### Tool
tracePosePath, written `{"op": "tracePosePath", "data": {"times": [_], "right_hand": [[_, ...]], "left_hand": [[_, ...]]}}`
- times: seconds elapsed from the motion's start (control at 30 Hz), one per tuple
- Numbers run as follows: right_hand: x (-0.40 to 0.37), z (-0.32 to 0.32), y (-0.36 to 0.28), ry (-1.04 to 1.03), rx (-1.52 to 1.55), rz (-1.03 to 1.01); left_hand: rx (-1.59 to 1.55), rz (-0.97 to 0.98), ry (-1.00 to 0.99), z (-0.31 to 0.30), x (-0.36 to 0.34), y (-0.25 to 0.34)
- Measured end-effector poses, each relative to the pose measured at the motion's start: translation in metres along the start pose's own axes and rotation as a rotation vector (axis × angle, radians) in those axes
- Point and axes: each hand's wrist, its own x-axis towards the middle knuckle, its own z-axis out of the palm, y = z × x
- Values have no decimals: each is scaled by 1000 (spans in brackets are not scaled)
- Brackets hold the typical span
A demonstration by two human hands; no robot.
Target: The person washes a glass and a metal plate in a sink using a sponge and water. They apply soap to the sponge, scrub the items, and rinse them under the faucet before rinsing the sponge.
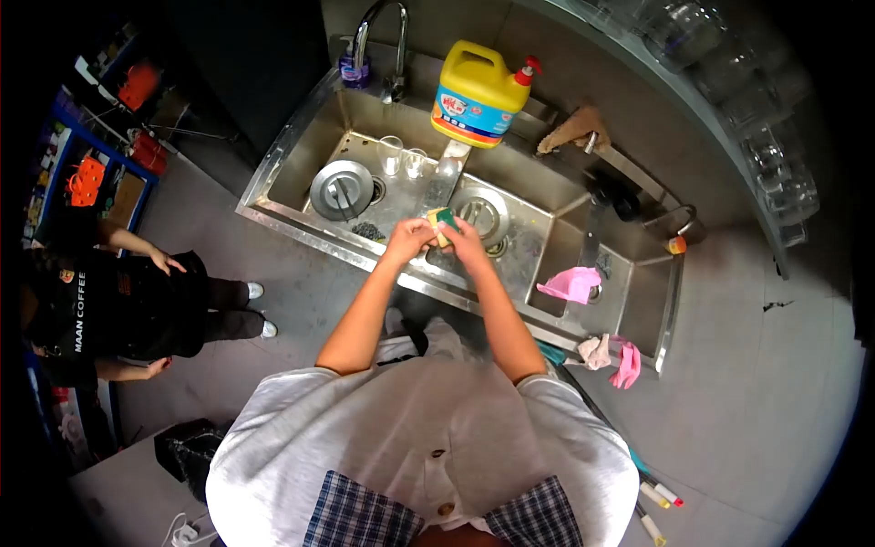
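Over the front of the sink, both my hands are closed around a yellow and green sponge (441, 226). My left hand (410, 240) grips its left side, and my right hand (466, 242) presses on its right side. Below and left of them, a grey plate (324, 190) with cutlery on it lies in the left basin. Two clear glasses, a taller one (390, 155) and a shorter one (415, 164), stand behind it. Just beyond my right hand, a round metal dish or lid (493, 208) sits in the middle basin. A dark scouring pad (368, 231) lies near my left hand.
A yellow detergent jug (474, 91) with a red pump stands behind the basins, right of the faucet (402, 46). Pink cloth (572, 284) lies in the right basin; more cloths (625, 365) hang over the front edge. Another person (137, 305) stands at left. Glassware (775, 164) lines a shelf.
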Motion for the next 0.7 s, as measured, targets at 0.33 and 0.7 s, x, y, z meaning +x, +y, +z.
{"op": "tracePosePath", "data": {"times": [0.33,0.7], "right_hand": [[58,-5,17,235,-888,-490],[65,0,41,9,-1267,-521]], "left_hand": [[33,-65,205,-31,-2,-32],[53,-314,629,-119,-157,-58]]}}
